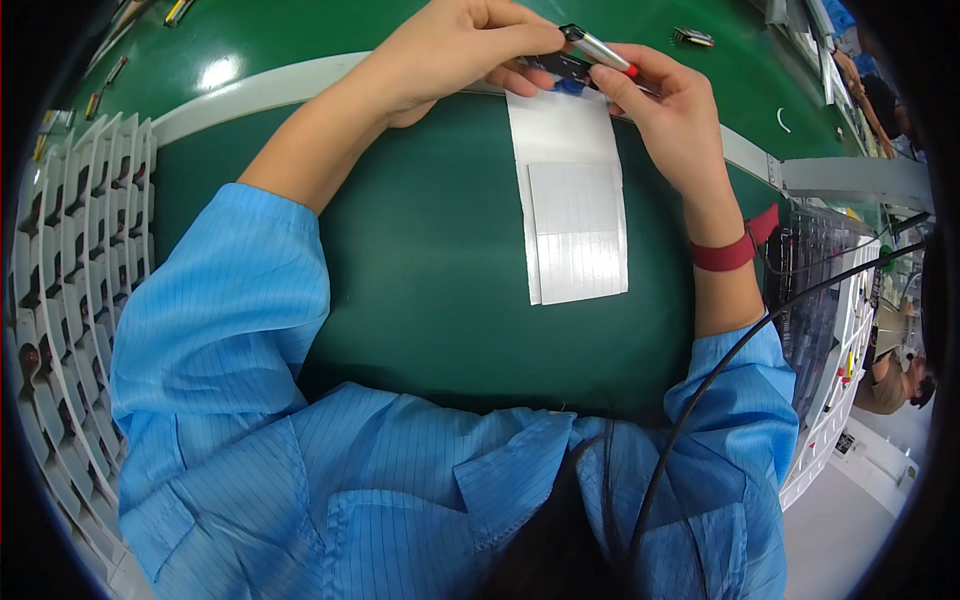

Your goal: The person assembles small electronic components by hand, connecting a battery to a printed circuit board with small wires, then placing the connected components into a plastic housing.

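Both my hands meet at the far edge of the green mat. Between them is a silver cylinder (598, 50) with a black end and a red end, lying along a small black circuit board (560, 66). My left hand (470, 50) pinches the board and the cylinder's black end. My right hand (668, 105) grips the red end, its thumb pressed on the board. A bit of blue shows just under the board; what it is I cannot make out. Below the hands lies a white strip of sheets (575, 215), a smaller sheet on top.
White slotted racks (75, 300) line the left side. At right stand clear trays (820, 270), and a black cable (740, 350) runs past my right arm, which wears a red wrist strap (725, 256). Beyond a pale rail (260, 90), a green surface holds small assemblies (693, 37). People work far right.
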Available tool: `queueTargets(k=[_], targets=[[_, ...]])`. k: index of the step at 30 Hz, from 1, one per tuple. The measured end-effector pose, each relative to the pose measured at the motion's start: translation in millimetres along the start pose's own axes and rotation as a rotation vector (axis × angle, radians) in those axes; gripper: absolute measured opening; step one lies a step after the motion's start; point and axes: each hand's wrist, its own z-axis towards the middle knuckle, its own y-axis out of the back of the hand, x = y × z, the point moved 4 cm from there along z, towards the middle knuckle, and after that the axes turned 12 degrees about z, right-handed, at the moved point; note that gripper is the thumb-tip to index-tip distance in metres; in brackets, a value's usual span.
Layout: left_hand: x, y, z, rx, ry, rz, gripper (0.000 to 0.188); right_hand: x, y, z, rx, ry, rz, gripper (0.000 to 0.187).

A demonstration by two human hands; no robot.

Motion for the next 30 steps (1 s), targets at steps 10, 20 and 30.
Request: queueTargets(k=[10,20,30], targets=[[6,-6,-8,0.32,0.048,-0.247,0.027,58,-12,-59,0.227,0.562,-0.484,0.029],[-16,-11,-22,-0.053,-0.402,0.927,0.026,37,-10,-77,0.228,0.2,-0.557,0.022],[10,-33,-9,0.101,-0.041,-0.161,0.027,31,-14,-52,0.236,-0.036,-0.326,0.022]])
